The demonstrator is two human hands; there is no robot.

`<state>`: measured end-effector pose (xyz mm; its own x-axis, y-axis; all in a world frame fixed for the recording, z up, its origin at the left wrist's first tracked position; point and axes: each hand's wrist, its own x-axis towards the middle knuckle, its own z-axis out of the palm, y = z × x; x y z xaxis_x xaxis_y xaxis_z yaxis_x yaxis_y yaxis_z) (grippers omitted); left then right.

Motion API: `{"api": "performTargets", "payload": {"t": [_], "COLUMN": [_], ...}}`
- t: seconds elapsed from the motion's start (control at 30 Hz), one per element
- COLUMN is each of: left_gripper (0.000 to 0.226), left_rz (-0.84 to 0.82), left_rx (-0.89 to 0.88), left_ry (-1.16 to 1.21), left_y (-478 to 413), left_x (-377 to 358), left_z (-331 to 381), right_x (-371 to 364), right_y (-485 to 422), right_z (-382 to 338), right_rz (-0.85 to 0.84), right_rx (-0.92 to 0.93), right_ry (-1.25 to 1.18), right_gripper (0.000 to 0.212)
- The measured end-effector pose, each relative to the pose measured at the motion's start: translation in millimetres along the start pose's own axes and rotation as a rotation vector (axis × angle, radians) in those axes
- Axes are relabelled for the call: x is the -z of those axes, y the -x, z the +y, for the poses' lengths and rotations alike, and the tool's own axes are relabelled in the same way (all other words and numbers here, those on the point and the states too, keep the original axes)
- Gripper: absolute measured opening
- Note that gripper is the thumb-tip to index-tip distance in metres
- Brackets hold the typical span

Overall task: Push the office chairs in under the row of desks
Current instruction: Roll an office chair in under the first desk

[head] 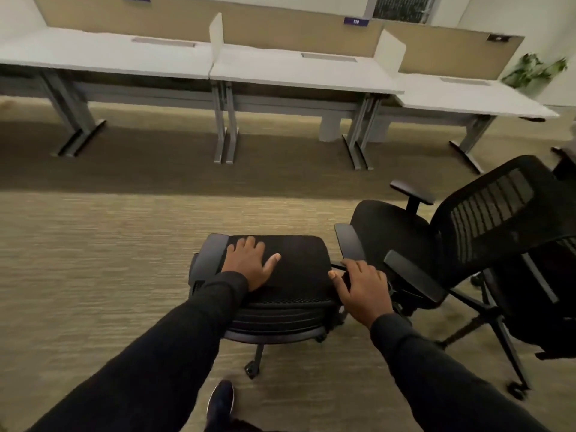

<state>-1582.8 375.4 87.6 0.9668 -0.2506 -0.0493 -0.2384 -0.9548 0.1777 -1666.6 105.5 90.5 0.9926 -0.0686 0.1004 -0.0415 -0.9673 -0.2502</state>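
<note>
A black mesh office chair stands on the carpet right in front of me, seen from above and behind, well short of the desks. My left hand lies flat on its top with fingers spread. My right hand curls around the chair's right edge, by the armrest. A second black office chair stands close on the right, turned at an angle, its seat facing left. The row of white desks runs across the back, with open space under each top.
Grey desk legs stand between the bays. A white bin sits under the desk on the right. A potted plant is at the far right end. Part of another dark chair shows at the right edge. My shoe is behind the chair's base.
</note>
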Motion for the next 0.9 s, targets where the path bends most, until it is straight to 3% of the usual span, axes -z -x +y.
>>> {"api": "performTargets", "payload": {"t": [0.1,0.37,0.67,0.9], "left_gripper": [0.058,0.082,0.074,0.075], "left_rz": [0.021,0.118,0.217,0.195], "left_rx": [0.012,-0.175,-0.108,-0.063], "left_ry": [-0.021,-0.186,-0.201,-0.178], "left_y": [14.4,38.8,6.9,-50.0], "left_x": [-0.3,0.7,11.8,20.7], "left_z": [9.8,14.7,0.4,-42.1], "right_x": [1.0,-1.6,-14.0,-31.3], "right_y": [-2.3,-36.2,-93.7,-149.7], "right_z": [8.8,17.2,8.6,-18.6], "right_rz": [0.022,0.068,0.114,0.129], "right_rx": [0.051,0.137,0.204,0.200], "right_ry": [0.004,0.053,0.031,0.016], "right_gripper": [0.064,0.062,0.057,0.060]}}
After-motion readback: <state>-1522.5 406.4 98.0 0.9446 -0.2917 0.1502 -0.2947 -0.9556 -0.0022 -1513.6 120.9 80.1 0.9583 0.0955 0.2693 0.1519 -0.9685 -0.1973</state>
